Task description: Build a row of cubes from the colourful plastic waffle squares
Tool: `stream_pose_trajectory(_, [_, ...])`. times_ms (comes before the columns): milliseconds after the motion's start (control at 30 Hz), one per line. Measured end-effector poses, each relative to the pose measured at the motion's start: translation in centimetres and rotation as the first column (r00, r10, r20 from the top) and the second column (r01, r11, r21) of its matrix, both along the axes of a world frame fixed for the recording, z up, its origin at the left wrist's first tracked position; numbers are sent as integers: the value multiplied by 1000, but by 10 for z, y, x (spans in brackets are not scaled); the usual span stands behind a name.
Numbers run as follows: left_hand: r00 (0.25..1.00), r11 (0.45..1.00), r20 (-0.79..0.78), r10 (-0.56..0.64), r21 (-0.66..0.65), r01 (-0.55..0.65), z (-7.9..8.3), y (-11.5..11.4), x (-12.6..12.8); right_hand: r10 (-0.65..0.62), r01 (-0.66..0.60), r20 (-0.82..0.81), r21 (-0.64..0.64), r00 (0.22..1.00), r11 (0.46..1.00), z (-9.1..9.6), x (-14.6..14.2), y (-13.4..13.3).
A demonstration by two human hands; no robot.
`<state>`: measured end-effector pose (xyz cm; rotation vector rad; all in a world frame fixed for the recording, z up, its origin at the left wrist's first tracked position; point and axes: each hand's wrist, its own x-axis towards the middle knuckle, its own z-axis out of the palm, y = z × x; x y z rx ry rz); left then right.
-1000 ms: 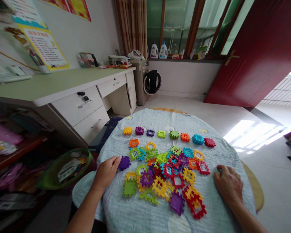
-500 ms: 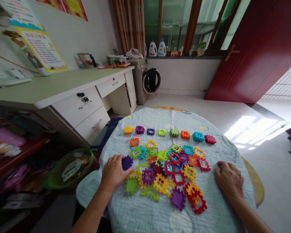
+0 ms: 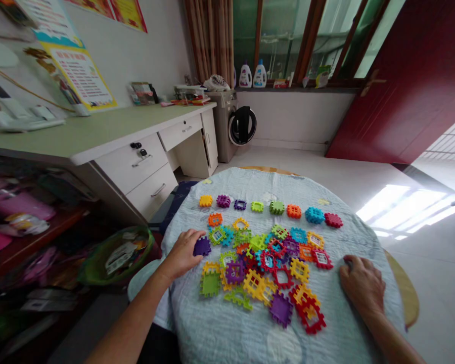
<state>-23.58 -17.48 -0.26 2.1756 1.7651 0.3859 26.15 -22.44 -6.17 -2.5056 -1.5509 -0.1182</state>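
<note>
Green, the basket (image 3: 89, 275) holds jumbled items (image 3: 123, 255), while the left hand's (image 3: 184, 255) fingers pinch a purple tile (image 3: 202, 246) and the right hand (image 3: 363, 284) rests on cloth (image 3: 288, 346), its grip hidden.

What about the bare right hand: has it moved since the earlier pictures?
No: the right hand stays in about the same place, to the right of the nearest red plastic window square.

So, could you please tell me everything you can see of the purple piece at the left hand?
The purple piece is roughly square and plastic-looking, with notched edges and a solid face. It appears to lie flat on the pale cloth, at the left of the loose pieces. The left hand curls around its left side; whether it grips, I cannot tell.
</note>
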Motion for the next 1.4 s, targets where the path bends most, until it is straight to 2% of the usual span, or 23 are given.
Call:
stream_pose_trajectory(200, [996,995,-76,47,-80,-53,-3,-1,3,7,-7,10,-8,1000,1000,0,1,1])
stream_pose_trajectory(433, [989,993,-140,52,-100,-67,4,-3,8,3,-2,18,-23,1000,1000,-1,0,2])
stream_pose_trajectory(667, [968,992,-242,62,-94,-87,2,-4,5,-33,29,-37,-108,999,994,12,-10,9])
stream_pose_trajectory(767, [960,993,-279,19,-110,-52,0,-1,4,-44,38,-64,-88,997,995,13,-20,13])
stream_pose_trajectory(933, [954,981,-296,-37,-193,-21,3,5,6,-23,21,-71,-34,997,999,4,-33,14])
stream_pose_trajectory(1133, [953,978,-298,-53,-207,-10,9,5,4,79,-76,-52,43,996,996,-1,-39,12])
stream_pose_trajectory(1400, [950,978,-309,-39,-206,-27,16,0,2,90,-86,-44,76,995,993,-3,-40,10])
